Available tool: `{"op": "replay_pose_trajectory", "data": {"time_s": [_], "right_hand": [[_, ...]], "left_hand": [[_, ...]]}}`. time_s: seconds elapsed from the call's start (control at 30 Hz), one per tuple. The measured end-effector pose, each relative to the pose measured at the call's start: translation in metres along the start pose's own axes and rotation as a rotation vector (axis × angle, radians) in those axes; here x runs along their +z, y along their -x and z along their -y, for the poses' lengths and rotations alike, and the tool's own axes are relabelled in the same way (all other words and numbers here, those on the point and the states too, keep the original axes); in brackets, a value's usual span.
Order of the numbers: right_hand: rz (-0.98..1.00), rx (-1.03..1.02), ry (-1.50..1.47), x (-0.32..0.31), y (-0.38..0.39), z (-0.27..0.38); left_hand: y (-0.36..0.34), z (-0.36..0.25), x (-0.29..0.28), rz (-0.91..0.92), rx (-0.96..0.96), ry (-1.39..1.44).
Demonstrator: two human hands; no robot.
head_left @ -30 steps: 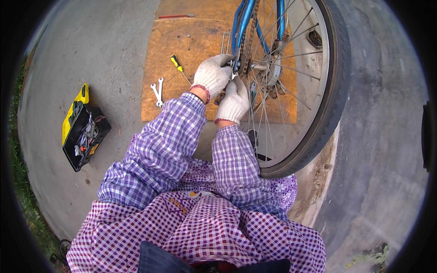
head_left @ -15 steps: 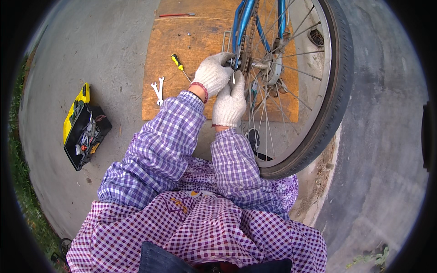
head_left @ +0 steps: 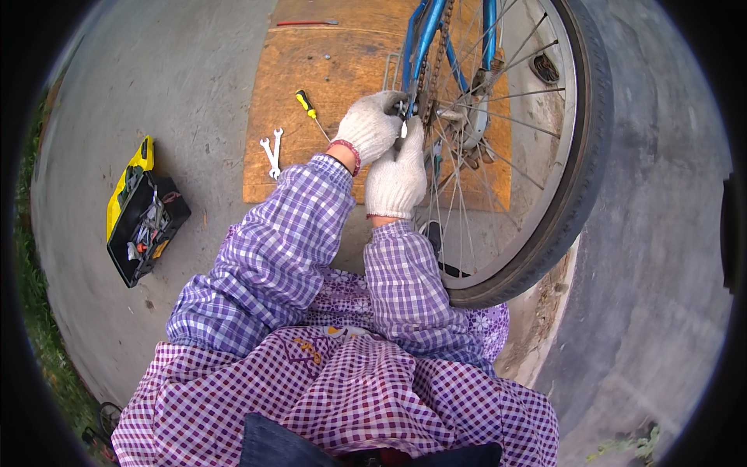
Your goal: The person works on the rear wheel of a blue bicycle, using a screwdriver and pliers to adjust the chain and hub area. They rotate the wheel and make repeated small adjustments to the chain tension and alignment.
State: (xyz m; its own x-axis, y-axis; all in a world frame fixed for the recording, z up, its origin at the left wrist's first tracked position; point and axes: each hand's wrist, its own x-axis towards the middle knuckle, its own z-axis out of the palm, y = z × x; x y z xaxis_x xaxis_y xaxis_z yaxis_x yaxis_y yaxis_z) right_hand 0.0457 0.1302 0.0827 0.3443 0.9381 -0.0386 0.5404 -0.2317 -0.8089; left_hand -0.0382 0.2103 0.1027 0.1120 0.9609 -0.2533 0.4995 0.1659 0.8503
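Both my hands wear cream knit gloves and meet at the hub-side end of the blue bicycle frame (head_left: 427, 37), left of the spoked wheel (head_left: 593, 148). My left hand (head_left: 369, 126) has its fingers curled around small metal hardware at the frame end. Just below, my right hand (head_left: 395, 184) reaches up, fingertips pressed together beside a small whitish piece. What each hand grips is mostly hidden by the gloves. The chain (head_left: 444, 43) runs along the frame close to my fingertips.
A wooden board (head_left: 292, 86) lies under the bicycle. On it are a yellow-black screwdriver (head_left: 305, 103), two open-ended wrenches (head_left: 272, 152) and a thin red tool (head_left: 307, 22). An open black-and-yellow toolbox (head_left: 148, 214) stands on the concrete at left.
The frame and wheel have shifted slightly to the right in view, with both hands staying at the frame end. My fingers keep nearly the same hold.
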Motion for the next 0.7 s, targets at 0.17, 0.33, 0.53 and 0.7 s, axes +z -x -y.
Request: {"op": "replay_pose_trajectory", "data": {"time_s": [0.17, 0.33, 0.53, 0.7], "right_hand": [[0.041, 0.118, -0.32, 0.049, 0.019, 0.037], [0.094, 0.154, -0.102, 0.094, 0.089, 0.063], [0.462, 0.094, 0.08, 0.132, 0.12, -0.067], [0.755, 0.268, 0.147, 0.204, 0.095, -0.239]], "left_hand": [[0.01, 0.028, -0.056, 0.053, 0.076, -0.096], [0.005, 0.1, -0.112, 0.261, -0.059, 0.016], [-0.102, 0.306, -0.091, 0.051, -0.155, -0.339], [-0.207, 0.538, -0.008, 0.082, -0.292, -0.762]]}}
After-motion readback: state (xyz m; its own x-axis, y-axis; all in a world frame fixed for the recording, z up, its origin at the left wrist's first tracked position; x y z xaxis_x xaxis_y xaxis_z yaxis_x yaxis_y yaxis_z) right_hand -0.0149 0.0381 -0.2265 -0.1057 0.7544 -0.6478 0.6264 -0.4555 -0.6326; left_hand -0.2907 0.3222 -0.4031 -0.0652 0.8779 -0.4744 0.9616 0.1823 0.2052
